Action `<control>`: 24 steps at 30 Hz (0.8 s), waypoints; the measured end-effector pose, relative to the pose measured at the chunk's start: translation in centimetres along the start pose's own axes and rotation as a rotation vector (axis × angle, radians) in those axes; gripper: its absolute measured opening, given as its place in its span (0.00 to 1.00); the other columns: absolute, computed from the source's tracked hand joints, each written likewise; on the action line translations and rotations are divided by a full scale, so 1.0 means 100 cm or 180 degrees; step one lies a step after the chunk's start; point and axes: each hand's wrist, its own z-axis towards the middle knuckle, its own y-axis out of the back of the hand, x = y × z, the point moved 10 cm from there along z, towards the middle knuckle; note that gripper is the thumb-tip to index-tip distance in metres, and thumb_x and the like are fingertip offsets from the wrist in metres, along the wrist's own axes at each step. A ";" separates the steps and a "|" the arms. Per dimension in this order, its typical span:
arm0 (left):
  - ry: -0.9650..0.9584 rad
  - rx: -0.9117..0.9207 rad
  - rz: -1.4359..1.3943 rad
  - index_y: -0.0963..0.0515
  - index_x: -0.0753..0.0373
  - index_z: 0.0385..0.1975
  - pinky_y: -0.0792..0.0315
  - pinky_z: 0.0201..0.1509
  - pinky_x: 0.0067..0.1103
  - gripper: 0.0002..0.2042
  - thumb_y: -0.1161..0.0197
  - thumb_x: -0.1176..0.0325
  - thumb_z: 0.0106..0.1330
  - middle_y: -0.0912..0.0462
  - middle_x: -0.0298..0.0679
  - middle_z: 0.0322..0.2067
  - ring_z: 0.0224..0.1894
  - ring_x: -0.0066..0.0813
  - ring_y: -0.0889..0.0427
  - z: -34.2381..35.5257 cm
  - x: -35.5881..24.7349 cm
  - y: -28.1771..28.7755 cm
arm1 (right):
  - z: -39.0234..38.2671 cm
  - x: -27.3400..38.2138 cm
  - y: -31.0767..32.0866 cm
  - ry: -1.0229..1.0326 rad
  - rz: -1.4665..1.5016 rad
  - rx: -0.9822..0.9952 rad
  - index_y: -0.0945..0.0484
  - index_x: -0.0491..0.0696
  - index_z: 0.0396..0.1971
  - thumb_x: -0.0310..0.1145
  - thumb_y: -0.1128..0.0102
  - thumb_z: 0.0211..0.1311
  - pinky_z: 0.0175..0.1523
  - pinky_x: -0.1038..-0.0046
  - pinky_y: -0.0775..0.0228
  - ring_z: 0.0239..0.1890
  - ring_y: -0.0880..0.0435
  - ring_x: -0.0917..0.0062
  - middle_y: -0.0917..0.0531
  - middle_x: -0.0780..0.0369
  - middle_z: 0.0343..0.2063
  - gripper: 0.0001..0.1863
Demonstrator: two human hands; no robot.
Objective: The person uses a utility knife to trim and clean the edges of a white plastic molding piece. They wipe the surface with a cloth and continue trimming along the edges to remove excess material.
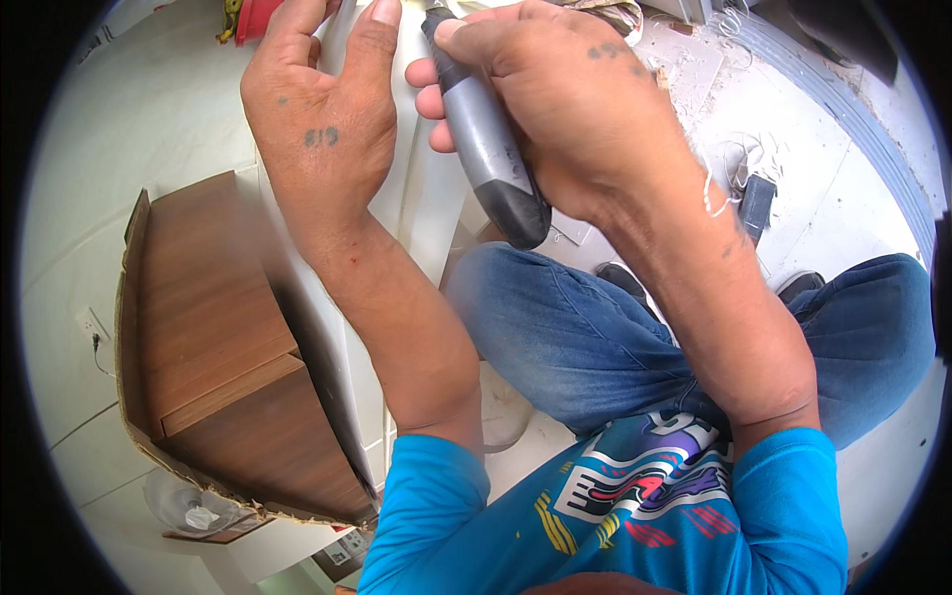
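Observation:
My right hand (565, 104) is closed around a hand tool with a grey and black handle (486, 139). The handle slants down toward me, and my thumb presses on its black upper part. The tool's working end is out of view at the top edge. To its left is my left hand (322, 124), thumb up and fingers curled, with the fingertips cut off by the top edge. Something pale and narrow shows between its thumb and forefinger, too cropped to name. Below and between both hands runs a long white piece (428, 223).
At left lies a brown wood-look cabinet or panel (213, 297) with ragged cardboard along its edge. A red container (260, 18) stands at top left, near a wall socket (91, 322). On the littered floor at right are a dark block (758, 206), white cord and long grey strips (843, 94).

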 end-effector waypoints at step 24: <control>-0.0048 0.0051 0.0013 0.16 0.61 0.60 0.27 0.59 0.24 0.19 0.30 0.67 0.70 0.15 0.42 0.51 0.54 0.29 0.19 -0.001 0.009 0.004 | -0.021 -0.008 0.009 0.0289 -0.0403 -0.0605 0.33 0.30 0.52 0.28 0.41 0.71 0.29 0.71 0.17 0.30 0.12 0.74 0.15 0.51 0.35 0.20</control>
